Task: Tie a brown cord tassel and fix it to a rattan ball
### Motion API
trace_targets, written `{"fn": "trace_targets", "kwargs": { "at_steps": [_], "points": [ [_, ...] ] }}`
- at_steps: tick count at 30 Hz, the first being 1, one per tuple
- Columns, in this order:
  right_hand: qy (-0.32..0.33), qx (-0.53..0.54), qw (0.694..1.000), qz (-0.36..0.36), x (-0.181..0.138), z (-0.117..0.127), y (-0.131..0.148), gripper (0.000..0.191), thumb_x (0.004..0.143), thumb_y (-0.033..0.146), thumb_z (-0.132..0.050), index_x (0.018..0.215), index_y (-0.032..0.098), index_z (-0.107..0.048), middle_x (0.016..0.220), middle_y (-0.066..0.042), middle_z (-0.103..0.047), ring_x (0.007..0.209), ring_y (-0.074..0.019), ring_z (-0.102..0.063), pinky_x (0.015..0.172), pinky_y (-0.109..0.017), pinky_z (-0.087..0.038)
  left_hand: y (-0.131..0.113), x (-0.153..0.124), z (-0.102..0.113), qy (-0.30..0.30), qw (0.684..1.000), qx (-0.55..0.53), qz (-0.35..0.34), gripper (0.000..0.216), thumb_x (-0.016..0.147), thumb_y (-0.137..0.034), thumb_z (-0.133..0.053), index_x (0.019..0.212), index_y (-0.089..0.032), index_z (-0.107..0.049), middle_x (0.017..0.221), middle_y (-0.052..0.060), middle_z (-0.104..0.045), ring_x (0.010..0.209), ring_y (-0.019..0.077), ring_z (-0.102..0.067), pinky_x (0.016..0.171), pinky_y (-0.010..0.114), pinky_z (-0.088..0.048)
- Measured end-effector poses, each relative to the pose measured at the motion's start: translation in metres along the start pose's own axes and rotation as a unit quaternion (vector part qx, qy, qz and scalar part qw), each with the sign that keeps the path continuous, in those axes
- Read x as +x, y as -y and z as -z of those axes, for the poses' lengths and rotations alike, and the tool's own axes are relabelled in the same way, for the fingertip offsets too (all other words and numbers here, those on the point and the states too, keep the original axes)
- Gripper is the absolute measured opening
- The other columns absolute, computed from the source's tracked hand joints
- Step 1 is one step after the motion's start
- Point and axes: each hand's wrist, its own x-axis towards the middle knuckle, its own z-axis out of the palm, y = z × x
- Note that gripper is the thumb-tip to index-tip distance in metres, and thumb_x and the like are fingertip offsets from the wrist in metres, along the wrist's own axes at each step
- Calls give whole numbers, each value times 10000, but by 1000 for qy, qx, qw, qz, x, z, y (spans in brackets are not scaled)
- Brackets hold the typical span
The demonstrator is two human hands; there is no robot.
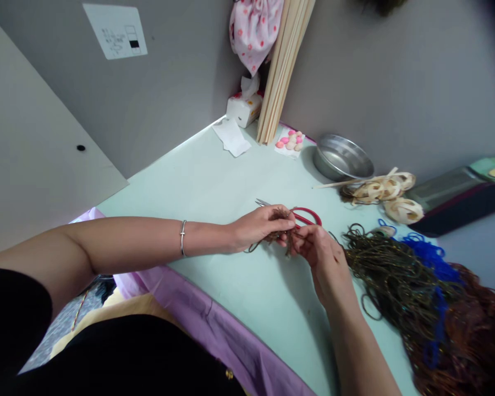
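Note:
My left hand (260, 225) and my right hand (322, 258) meet over the pale green table (214, 187), both pinching a small tangle of brown cord (281, 234). The fingers of each hand are closed on it. A loose end of the cord trails down onto the table under my left hand. Just behind the hands lie red-handled scissors (307, 215), blades pointing left. A silver bracelet sits on my left wrist.
A heap of dark green, blue and brown cords (412, 286) lies at the right. Behind are a metal bowl (343, 158), coiled pale strips (390, 192), a tissue box (244, 107), wooden slats (282, 66) and pink beads (291, 142). Purple cloth (214, 324) hangs over the near edge.

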Motion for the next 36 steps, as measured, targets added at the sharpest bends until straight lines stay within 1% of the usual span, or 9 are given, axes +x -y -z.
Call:
{"fn": "trace_targets", "kwargs": {
  "at_steps": [2, 6, 15, 18, 21, 23, 28, 33, 36],
  "points": [
    [11, -33, 999, 19, -1, 0, 2, 417, 917, 621, -499, 810, 235, -614, 712, -9, -584, 666, -174, -536, 641, -301, -445, 1, -1, -1, -9, 999, 50, -16, 141, 901, -276, -601, 867, -159, -531, 713, -20, -573, 600, 53, -566, 544, 168, -403],
    [49, -92, 994, 38, -3, -4, 8, 317, 912, 469, -617, 728, 212, -596, 682, 1, -570, 652, -149, -505, 635, -277, -412, 0, -3, -2, -19, 994, 100, -35, 100, 910, -224, -562, 848, -160, -518, 725, -17, -580, 614, 54, -563, 575, 173, -440],
    [-104, -71, 985, 119, -6, -6, 7, 81, 860, 270, -717, 899, 211, -676, 817, -12, -644, 708, -154, -591, 684, -296, -479, -1, -1, -2, -21, 994, 103, 17, 106, 929, -199, -502, 830, -161, -494, 612, -34, -555, 534, 70, -570, 531, 186, -415],
    [-105, -73, 979, 160, -9, -10, 10, 67, 858, 215, -710, 918, 208, -681, 928, -36, -666, 718, -154, -606, 677, -305, -506, -2, 0, -2, -5, 994, 98, 46, 139, 931, -209, -490, 802, -159, -496, 592, -39, -538, 515, 70, -567, 532, 191, -404],
    [-89, -120, 966, 213, -11, -10, 11, 62, 892, 170, -656, 935, 214, -669, 896, -27, -653, 670, -146, -598, 631, -302, -502, -4, 0, -3, 4, 993, 98, 63, 174, 930, -198, -470, 763, -156, -494, 583, -37, -533, 503, 68, -563, 528, 192, -392],
    [-83, -196, 943, 257, -11, -8, 9, 114, 914, 135, -611, 958, 223, -668, 858, -17, -628, 688, -149, -595, 635, -297, -493, -5, -1, -3, 3, 994, 91, 67, 191, 928, -190, -465, 742, -156, -489, 567, -39, -523, 497, 68, -558, 530, 192, -396],
    [-74, -409, 845, 337, -7, -3, 4, 261, 948, 72, -499, 1008, 234, -694, 912, -41, -600, 804, -162, -602, 678, -286, -478, -5, -1, -5, -19, 994, 82, 73, 177, 931, -196, -469, 760, -158, -497, 532, -43, -528, 468, 65, -535, 519, 185, -399],
    [-81, -484, 804, 335, -6, -4, -1, 271, 959, 87, -461, 1066, 207, -680, 915, -55, -597, 813, -173, -606, 670, -279, -475, -6, -1, -6, -21, 992, 107, 68, 177, 946, -209, -460, 778, -160, -490, 532, -48, -520, 460, 65, -541, 499, 181, -376],
    [-66, -560, 773, 292, -5, 0, -6, 294, 958, 113, -435, 1093, 198, -682, 923, -78, -600, 844, -211, -599, 636, -295, -453, -5, 0, -5, -21, 991, 112, 65, 196, 944, -214, -459, 755, -163, -471, 543, -51, -508, 457, 60, -535, 501, 180, -373]
  ]
}}
